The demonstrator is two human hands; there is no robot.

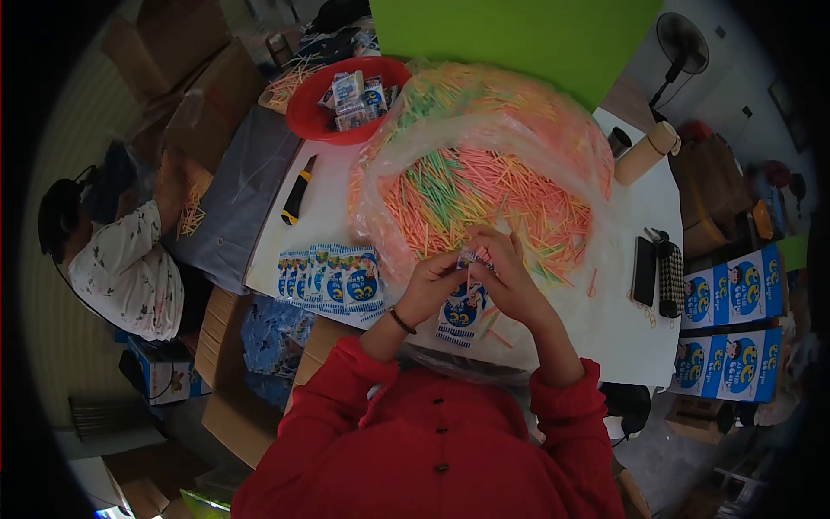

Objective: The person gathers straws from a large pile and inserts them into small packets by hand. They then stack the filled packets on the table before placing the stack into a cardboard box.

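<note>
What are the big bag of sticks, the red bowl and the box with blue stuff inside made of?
The big bag looks like thin, shiny plastic: it's see-through and crinkly. The red bowl is probably smooth plastic, with its even colour. The box looks like dull cardboard: plain brown with flaps.

The fingers of the left hand (430,288) and right hand (510,275) hid the top of the held packet (462,313). Beyond them, folds of the plastic bag (378,173) blurred some sticks (471,80); below them, the bottom edge cut off the red shirt (441,441).
</note>
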